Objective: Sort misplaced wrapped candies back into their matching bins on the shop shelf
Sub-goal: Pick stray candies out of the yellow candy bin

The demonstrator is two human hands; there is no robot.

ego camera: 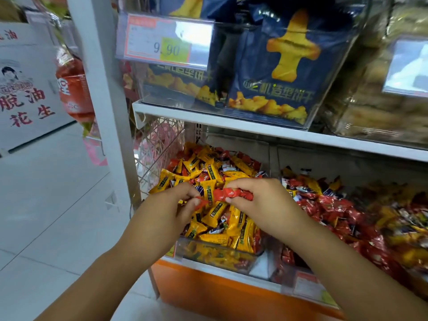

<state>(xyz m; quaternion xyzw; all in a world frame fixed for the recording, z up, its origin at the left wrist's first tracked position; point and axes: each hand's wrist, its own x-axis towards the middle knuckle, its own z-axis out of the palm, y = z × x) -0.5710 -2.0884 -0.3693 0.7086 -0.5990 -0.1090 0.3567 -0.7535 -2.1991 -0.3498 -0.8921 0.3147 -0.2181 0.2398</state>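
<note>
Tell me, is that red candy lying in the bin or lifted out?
Lifted out. The left hand and right hand pinch the red candy by its ends, above the heaped yellow candies.

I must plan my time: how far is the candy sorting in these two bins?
Done: nothing looks finished. In hand: the left hand and right hand pinch red candies above the left bin, which is mostly yellow candies. Left: more red wrappers lie at that bin's back, and yellow strays sit in the mostly red right bin.
</note>
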